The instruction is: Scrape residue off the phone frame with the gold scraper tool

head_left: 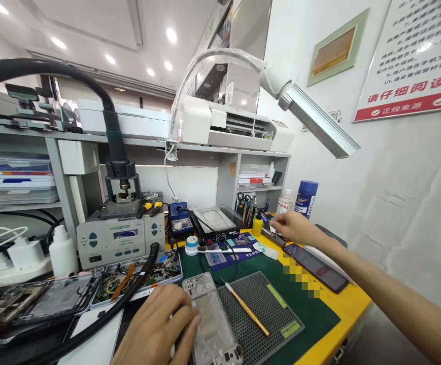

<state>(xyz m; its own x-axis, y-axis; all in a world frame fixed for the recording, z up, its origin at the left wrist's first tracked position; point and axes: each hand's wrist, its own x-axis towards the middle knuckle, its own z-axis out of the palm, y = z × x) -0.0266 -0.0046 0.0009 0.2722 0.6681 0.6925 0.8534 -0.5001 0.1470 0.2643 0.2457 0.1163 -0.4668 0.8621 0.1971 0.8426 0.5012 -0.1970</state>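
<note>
My left hand (159, 327) rests on the near bench with its fingers curled over the left edge of an opened phone frame (212, 324), holding it down on the dark mat. My right hand (292, 226) is stretched far to the right rear, fingers bent over a small dark object (272, 235) near a yellow bottle (257, 224). Whether those fingers grip it I cannot make out. A dark phone (315, 266) lies flat just below that wrist.
A brass-handled tool (246, 309) lies on the grey perforated pad (260, 317). A hot-air station (120, 238) with a thick black hose, a parts tray (136, 279), a heating plate (214, 223), a blue can (306, 198) and a desk lamp (315, 124) surround the green mat.
</note>
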